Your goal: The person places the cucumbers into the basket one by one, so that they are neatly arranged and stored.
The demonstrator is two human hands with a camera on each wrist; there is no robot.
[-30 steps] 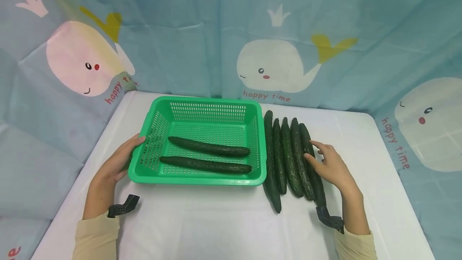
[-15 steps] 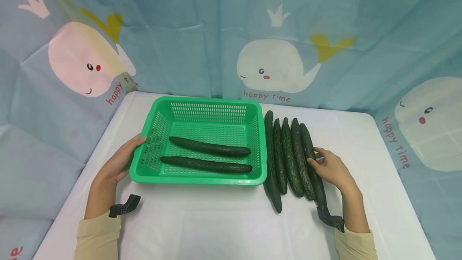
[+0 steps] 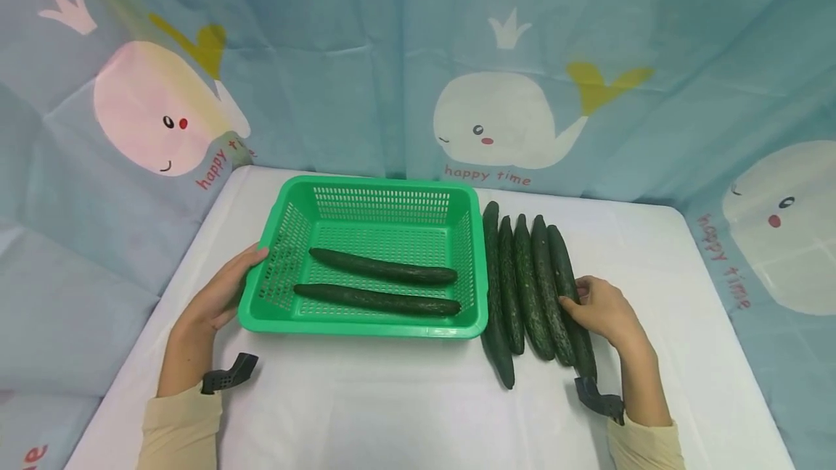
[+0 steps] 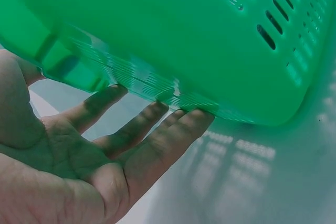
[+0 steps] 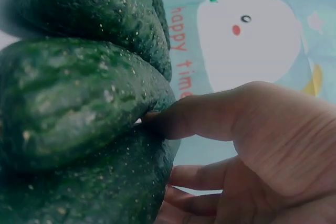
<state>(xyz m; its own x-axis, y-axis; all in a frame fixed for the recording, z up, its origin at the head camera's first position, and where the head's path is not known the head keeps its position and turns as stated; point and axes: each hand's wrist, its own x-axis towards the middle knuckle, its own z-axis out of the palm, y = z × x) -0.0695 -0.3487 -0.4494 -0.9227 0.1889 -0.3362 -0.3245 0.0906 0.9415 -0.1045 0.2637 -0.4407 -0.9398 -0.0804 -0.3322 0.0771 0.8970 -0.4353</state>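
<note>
My left hand point(image 3: 226, 287) holds the left side of a green plastic basket point(image 3: 362, 326), its thumb over the rim and fingertips against the outer wall in the left wrist view. Inside the basket two dark green cucumbers lie side by side, the rear cucumber point(image 3: 382, 267) and the front cucumber point(image 3: 375, 299). My right hand point(image 3: 604, 309) grips the outermost cucumber point(image 3: 563, 260) of a row on the table, at about its middle. In the right wrist view the thumb sits between that cucumber point(image 5: 121, 182) and its neighbour point(image 5: 73, 98), fingers on the far side, partly hidden.
Several more cucumbers point(image 3: 530, 289) lie close together along the basket's right side, the leftmost nearly touching it. A white cloth point(image 3: 392, 405) covers the table. Behind and at the sides hangs a blue curtain point(image 3: 353, 107) printed with whales.
My right hand has drawn slightly back along the outermost cucumber, and its fingers have closed round it. My left hand stays on the basket. The head view has shifted slightly.
</note>
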